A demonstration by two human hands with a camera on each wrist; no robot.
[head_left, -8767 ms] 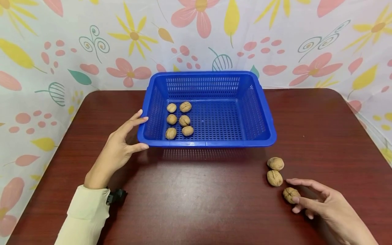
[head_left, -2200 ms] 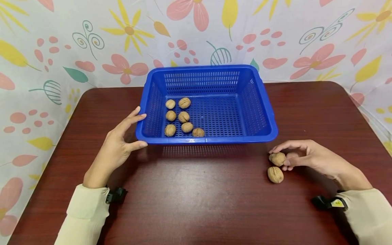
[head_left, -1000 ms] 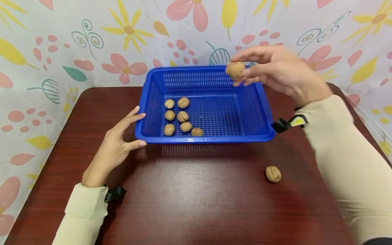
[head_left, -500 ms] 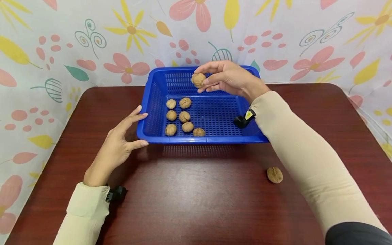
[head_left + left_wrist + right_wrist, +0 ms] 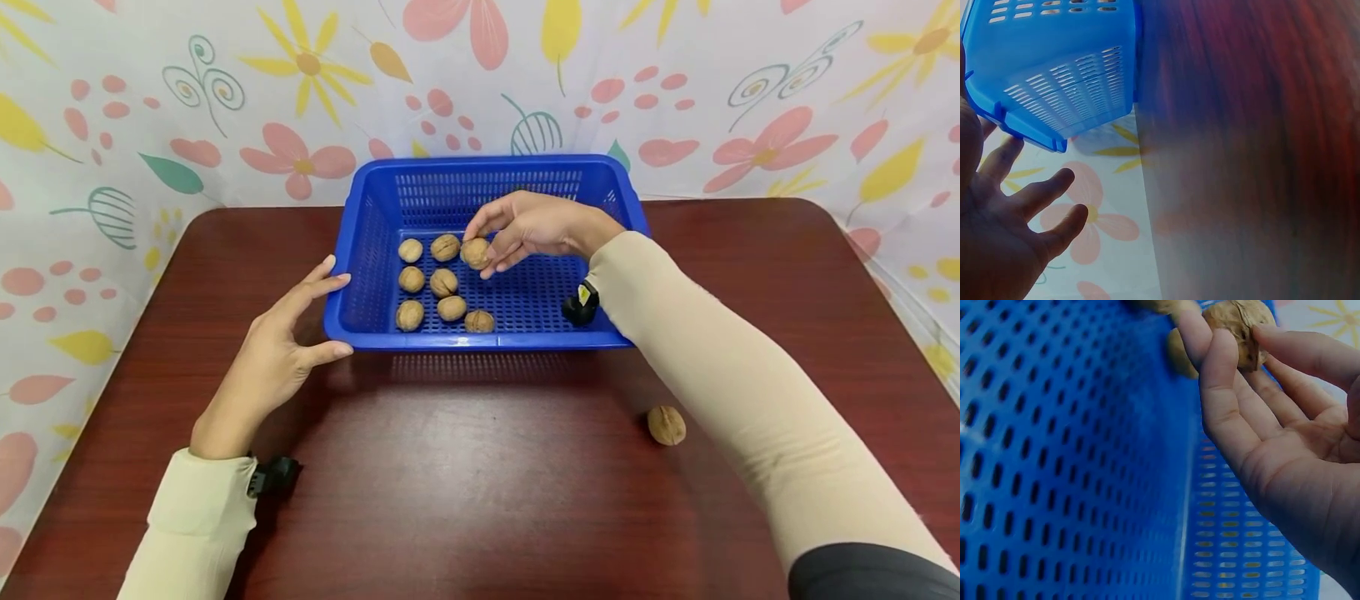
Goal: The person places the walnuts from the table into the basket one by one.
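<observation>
My right hand [image 5: 543, 223] is inside the blue plastic basket [image 5: 420, 341], pinching a walnut [image 5: 475, 253] between thumb and fingertips. In the right wrist view that walnut [image 5: 1235, 325] shows its seam among the fingers. It sits just right of the back walnut [image 5: 445, 247] of the second column. Several walnuts stand in two columns at the basket's left side, with another walnut [image 5: 479, 322] by the front wall. My left hand [image 5: 270, 358] touches the basket's left front corner, thumb and fingers spread along the rim. Its other fingers [image 5: 1063, 231] hang free in the left wrist view.
One walnut [image 5: 667, 426] lies on the dark red-brown table [image 5: 465, 492], right of the basket and beside the right sleeve [image 5: 720, 375]. Behind the table hangs a white cloth [image 5: 675, 50] with flower prints, close to the basket's back wall.
My right hand has picked the walnut from the table, carried it left over the basket, and lowered it inside. Earlier, another walnut was added by the front wall. The left hand stays at the corner.
</observation>
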